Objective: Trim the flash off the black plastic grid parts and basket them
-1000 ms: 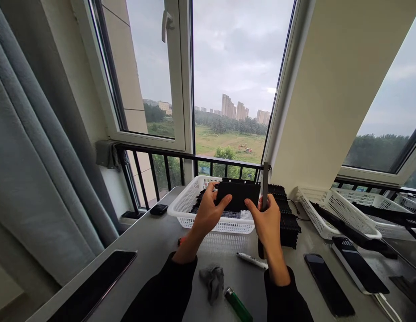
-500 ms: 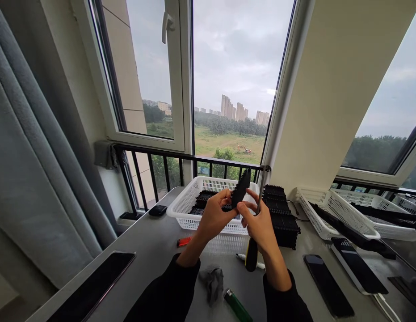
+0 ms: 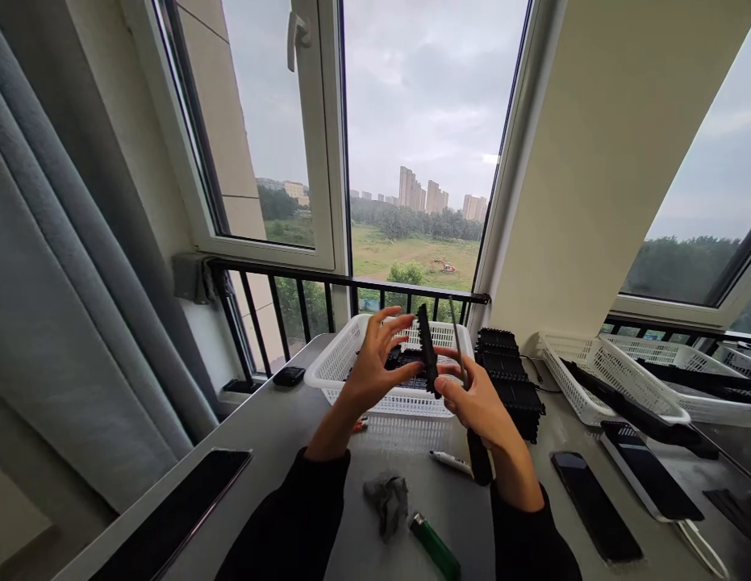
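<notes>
1. Two hands raised, left hand (image 3: pixel 370 373) and right hand (image 3: pixel 482 410), black part (image 3: pixel 428 355) between them.
2. Left fingers spread wide, curved toward part; can't tell if thumb touches it.
3. Part upright, near edge-on, toothed side toward left fingers, lower end pinched by right thumb and fingers.
4. Right hand also holds tool (image 3: pixel 480 458), blade up past fingers, handle below palm.
5. Basket (image 3: pixel 335 393) beyond fingers, black pieces inside.
6. Stack (image 3: pixel 513 395) right of right fingers.
7. Marker (image 3: pixel 450 461) below right fingers.
</notes>
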Action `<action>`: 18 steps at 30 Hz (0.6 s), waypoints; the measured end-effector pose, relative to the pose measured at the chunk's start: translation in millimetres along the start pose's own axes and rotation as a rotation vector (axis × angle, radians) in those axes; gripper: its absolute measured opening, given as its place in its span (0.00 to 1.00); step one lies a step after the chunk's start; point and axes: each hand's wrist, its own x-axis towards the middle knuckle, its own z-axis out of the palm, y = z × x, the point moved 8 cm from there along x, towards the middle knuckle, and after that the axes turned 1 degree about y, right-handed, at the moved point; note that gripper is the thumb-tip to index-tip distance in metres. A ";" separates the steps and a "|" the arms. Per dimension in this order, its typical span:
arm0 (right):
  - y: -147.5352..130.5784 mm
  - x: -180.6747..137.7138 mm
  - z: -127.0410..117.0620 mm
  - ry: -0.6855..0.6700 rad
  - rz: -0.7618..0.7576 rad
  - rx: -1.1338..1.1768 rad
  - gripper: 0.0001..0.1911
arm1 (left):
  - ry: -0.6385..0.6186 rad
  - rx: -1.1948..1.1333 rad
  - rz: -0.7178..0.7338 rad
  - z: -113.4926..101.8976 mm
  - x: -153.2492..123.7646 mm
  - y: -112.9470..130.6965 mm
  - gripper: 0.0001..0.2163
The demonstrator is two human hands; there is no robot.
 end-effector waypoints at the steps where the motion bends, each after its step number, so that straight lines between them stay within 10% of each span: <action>1: 0.5 -0.7 2.1 -0.040 0.002 -0.014 0.29 | 0.018 -0.015 0.032 -1.7 -0.1 1.9 0.39; 7: 0.2 -3.9 0.1 -0.130 -0.040 -0.112 0.26 | 0.028 -0.059 0.089 -0.4 -6.4 9.9 0.41; 18: -41.7 -22.1 -39.7 0.325 -0.281 -0.675 0.30 | 0.162 0.112 0.186 -3.7 -9.6 21.2 0.31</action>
